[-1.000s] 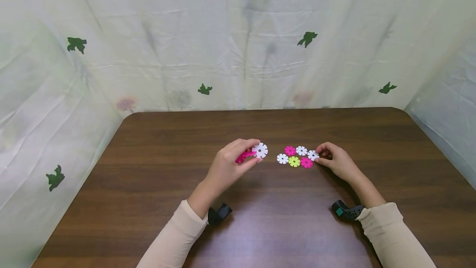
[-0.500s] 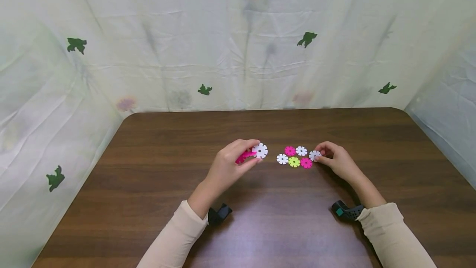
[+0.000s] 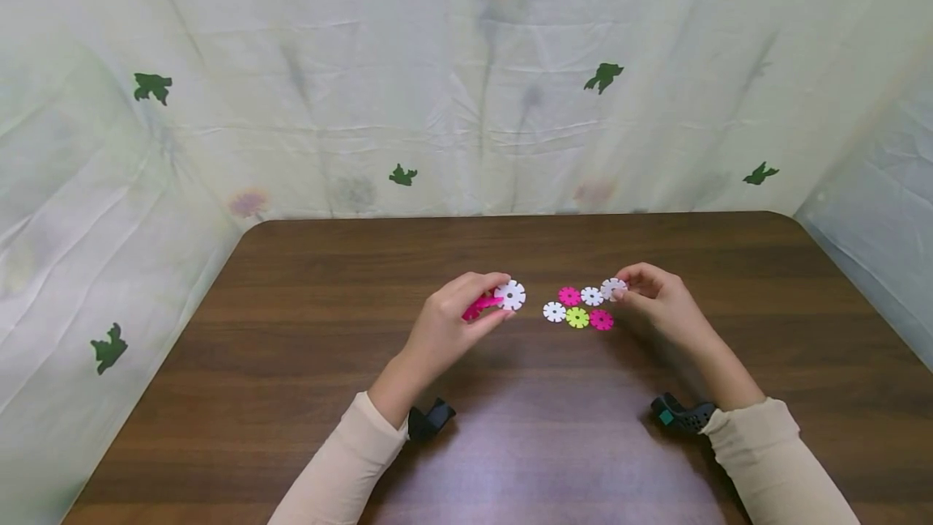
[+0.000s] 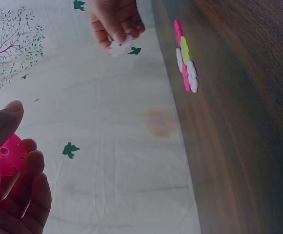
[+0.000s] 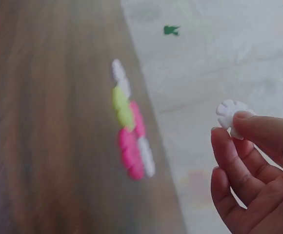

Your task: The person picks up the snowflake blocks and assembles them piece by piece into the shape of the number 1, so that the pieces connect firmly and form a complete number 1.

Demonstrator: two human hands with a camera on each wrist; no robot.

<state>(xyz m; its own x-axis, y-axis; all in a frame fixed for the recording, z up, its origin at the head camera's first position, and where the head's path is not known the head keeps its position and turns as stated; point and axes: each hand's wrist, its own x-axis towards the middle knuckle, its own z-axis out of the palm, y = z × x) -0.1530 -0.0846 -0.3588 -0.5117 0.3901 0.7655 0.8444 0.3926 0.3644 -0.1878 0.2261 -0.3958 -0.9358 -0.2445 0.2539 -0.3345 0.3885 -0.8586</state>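
Note:
In the head view my left hand point(image 3: 455, 310) holds a joined piece of notched plastic discs, a white disc point(image 3: 510, 295) facing outward and pink discs point(image 3: 481, 305) behind it. The left wrist view shows a pink disc point(image 4: 10, 155) between thumb and curled fingers. My right hand point(image 3: 659, 294) pinches a single white notched disc point(image 5: 232, 117) between thumb and index finger, raised above the table. Just left of this hand, several loose discs lie flat in two rows: a pink one point(image 3: 568, 296) and a white one point(image 3: 592, 296) behind, a white, a yellow-green point(image 3: 577, 317) and a pink in front.
The discs lie on a brown wood-grain table point(image 3: 364, 258). A pale cloth point(image 3: 437, 104) with green leaf-like shapes hangs behind the table and along its sides. Each wrist wears a black camera mount point(image 3: 430, 420).
My right hand has lifted the white disc off the table from the right end of the rear row. The left hand and its joined discs have stayed in place.

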